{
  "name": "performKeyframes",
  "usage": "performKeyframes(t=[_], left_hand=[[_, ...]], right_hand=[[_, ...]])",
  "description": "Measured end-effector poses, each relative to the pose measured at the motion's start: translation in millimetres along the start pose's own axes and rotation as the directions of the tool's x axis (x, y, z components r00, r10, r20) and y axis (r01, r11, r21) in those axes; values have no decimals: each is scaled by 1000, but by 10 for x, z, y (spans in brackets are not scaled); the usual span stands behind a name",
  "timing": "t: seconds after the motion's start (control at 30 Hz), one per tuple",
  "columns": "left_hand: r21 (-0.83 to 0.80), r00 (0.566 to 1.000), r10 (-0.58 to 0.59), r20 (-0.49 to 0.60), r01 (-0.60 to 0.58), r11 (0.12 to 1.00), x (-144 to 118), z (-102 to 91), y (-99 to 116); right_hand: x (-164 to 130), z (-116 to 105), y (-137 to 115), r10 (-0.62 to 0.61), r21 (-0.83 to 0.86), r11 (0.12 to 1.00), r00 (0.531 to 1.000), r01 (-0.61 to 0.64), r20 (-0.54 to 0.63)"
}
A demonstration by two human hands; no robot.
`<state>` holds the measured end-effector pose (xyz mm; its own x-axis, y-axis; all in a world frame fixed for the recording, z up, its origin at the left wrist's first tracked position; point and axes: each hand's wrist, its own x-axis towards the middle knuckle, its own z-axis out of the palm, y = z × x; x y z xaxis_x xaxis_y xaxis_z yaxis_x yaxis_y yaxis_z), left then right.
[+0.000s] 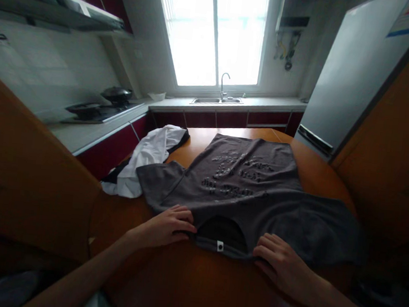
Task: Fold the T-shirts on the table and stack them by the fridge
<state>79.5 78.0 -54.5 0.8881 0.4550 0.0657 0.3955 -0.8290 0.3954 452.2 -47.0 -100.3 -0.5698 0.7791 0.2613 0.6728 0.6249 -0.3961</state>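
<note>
1. Grey T-shirt (pixel 248 186) spread flat, print side up, on the orange-brown wooden table (pixel 192 278); collar (pixel 222 244) at the near edge of the cloth, hem at the far end toward the window (pixel 216 34)
2. Long axis of the shirt running near to far, almost straight away from the body; sleeves reaching out left and right
3. Left hand (pixel 167 227) laid palm down on the shoulder area just left of the collar opening, fingers loosely together and pointing right, toward the neck; whether pinching cloth or only pressing, cannot tell
4. Right hand (pixel 282 263) laid palm down just right of the collar, fingers slightly spread and curled over the near edge of the fabric; grip underneath hidden, so pinch or press cannot be told
5. Collar opening lying between the two hands, both about equally close to it, one on each shoulder; small white tag (pixel 220 246) at the near rim of the neck, midway between them
6. Rest of the shirt lying beyond both hands, further across the table
7. White garment (pixel 149 158) bunched at the left far side of the table, touching or just beside the left sleeve, well apart from both hands
8. Sink with tap (pixel 221 97) under the window, stove pans (pixel 100 105) on the left counter, fridge (pixel 344 85) at the right
</note>
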Motion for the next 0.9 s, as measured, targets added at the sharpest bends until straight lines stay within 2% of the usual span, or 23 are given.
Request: performKeyframes(t=[0.07, 0.13, 0.23, 0.3, 0.37, 0.43, 0.5, 0.57, 0.67, 0.77, 0.83, 0.9], left_hand=[[-16, 1000, 0, -15, -1, 1000, -17, 27, 58], [-65, 1000, -11, 18, 12, 998, -30, 18, 127], [-166, 986, -1, 167, 29, 986, -25, -58, 195], [-242, 975, 15, 222, 40, 969, 5, -148, 158], [-291, 988, -23, 153, 67, 954, 63, -264, 23], [-289, 990, -138, -26, 125, 949, 157, -399, -208], [-260, 935, -267, -234, 205, 944, 292, -540, -517], [-261, 862, -351, -367, 266, 928, 467, -673, -874], [-312, 752, -489, -442, 382, 870, 783, -839, -1426], [-326, 629, -637, -446, 548, 770, 1131, -947, -1904], [-333, 573, -691, -441, 611, 719, 1368, -983, -2155], [-347, 543, -718, -434, 635, 690, 1606, -994, -2359]], right_hand=[[-6, -36, -35, -35, 32, 999, 999, 35, -3], [-7, -94, -101, -56, 60, 997, 998, 54, 20], [3, -205, -203, -74, 120, 991, 987, 57, 141], [21, -294, -229, -85, 192, 980, 973, 43, 216], [52, -396, -184, -46, 255, 967, 979, -6, 198], [102, -513, -40, 71, 275, 957, 995, -88, 71], [175, -644, 219, 227, 273, 942, 969, -193, -100], [266, -779, 588, 393, 286, 903, 885, -321, -250], [425, -957, 1284, 548, 316, 833, 756, -455, -356], [596, -1079, 2007, 686, 332, 728, 628, -600, -367], [712, -1139, 2431, 744, 315, 664, 560, -678, -365], [829, -1195, 2783, 793, 283, 592, 483, -755, -371]])
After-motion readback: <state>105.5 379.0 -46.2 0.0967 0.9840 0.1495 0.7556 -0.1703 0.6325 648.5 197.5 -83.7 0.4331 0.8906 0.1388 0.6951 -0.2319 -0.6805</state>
